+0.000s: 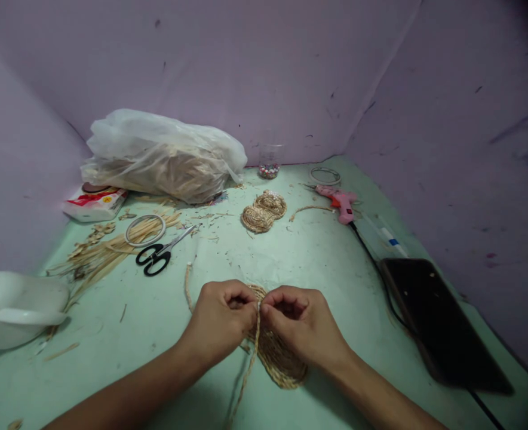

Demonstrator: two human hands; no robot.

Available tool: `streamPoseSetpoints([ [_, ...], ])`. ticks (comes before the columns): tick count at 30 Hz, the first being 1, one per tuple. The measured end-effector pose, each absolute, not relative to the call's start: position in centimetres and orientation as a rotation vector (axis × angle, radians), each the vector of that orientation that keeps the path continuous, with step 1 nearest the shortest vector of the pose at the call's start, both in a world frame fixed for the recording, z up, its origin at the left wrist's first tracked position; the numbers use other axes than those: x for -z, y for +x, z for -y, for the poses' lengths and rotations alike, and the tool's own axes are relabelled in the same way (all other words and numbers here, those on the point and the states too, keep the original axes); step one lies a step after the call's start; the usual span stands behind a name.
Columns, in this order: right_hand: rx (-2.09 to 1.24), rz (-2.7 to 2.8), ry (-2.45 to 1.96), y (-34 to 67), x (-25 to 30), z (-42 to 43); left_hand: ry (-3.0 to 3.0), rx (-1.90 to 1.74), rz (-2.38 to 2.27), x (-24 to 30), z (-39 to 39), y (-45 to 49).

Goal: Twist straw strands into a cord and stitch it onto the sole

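Observation:
My left hand (228, 313) and my right hand (302, 319) meet at the front middle of the table, each with thumb and fingers pinched together. Between their fingertips is a thin twisted straw cord (252, 361), whose loose end hangs down toward me. Beneath the hands a coiled straw-rope piece (286, 361), long and rounded, is partly covered by them. Another length of cord (187, 286) sticks out to the left behind my left hand. Farther back lies a finished-looking pair of small coiled straw pieces (264, 212), side by side.
Black-handled scissors (156, 257), a tape ring (145, 231) and loose straw strips (98, 263) lie left. Behind are a plastic bag (165, 155) and a cup of beads (269, 167). A pink glue gun (342, 200), its cable and a phone (443, 322) are right; a white jug (17, 310) stands left.

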State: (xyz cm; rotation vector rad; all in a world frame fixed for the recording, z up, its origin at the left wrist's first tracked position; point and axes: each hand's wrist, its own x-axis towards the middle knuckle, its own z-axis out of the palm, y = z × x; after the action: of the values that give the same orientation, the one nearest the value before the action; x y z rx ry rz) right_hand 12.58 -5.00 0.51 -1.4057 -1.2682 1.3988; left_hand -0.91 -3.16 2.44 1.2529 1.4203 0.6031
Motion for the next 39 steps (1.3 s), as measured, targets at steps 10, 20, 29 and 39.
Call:
streamPoseSetpoints([
  [10, -1.398, 1.255, -1.463, 12.43, -0.67, 5.08, 1.049, -0.548, -1.404, -2.37, 2.68, -0.96],
  [20, -1.569, 1.088, -1.463, 12.54, -0.2, 4.87, 0.892, -0.528, -1.313, -2.73, 2.56, -0.97],
  [29, -1.567, 1.125, -1.479, 12.46, -0.56, 4.84, 1.055, -0.492, -1.394, -2.75, 3.02, -0.56],
  [39, -1.566, 1.154, -1.516, 12.3, -0.52, 4.66, 0.988, -0.452, -1.35, -2.85, 2.84, -0.52],
])
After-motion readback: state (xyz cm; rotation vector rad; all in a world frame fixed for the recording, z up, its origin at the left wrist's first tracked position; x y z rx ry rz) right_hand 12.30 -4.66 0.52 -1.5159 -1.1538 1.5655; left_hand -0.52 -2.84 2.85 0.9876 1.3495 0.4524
